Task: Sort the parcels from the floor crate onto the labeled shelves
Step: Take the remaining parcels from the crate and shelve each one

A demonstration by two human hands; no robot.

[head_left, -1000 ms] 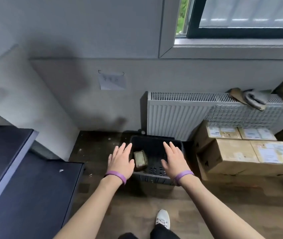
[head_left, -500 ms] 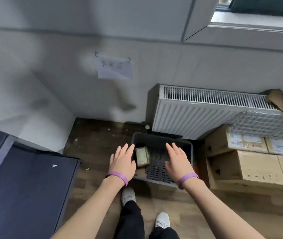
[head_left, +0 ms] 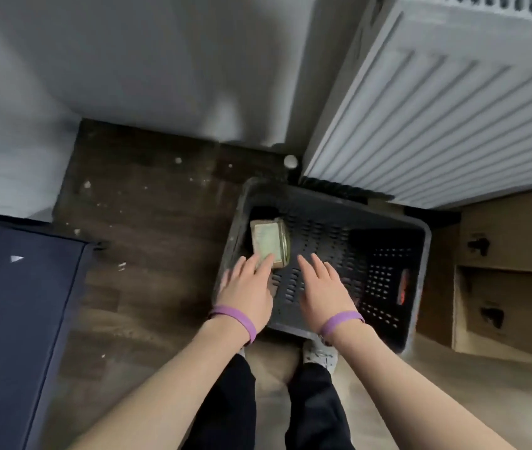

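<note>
Parcel [head_left: 269,240]: one, lying in the far left corner of the crate [head_left: 419,280]. Both hands are lower than a second ago and now reach inside. The left hand [head_left: 246,292], fingers straight, meets the parcel's near end without gripping it. The right hand [head_left: 323,287] is flat and empty alongside. Pickup appears imminent. Count: one crate, two cardboard boxes [head_left: 511,235] at its right edge.
</note>
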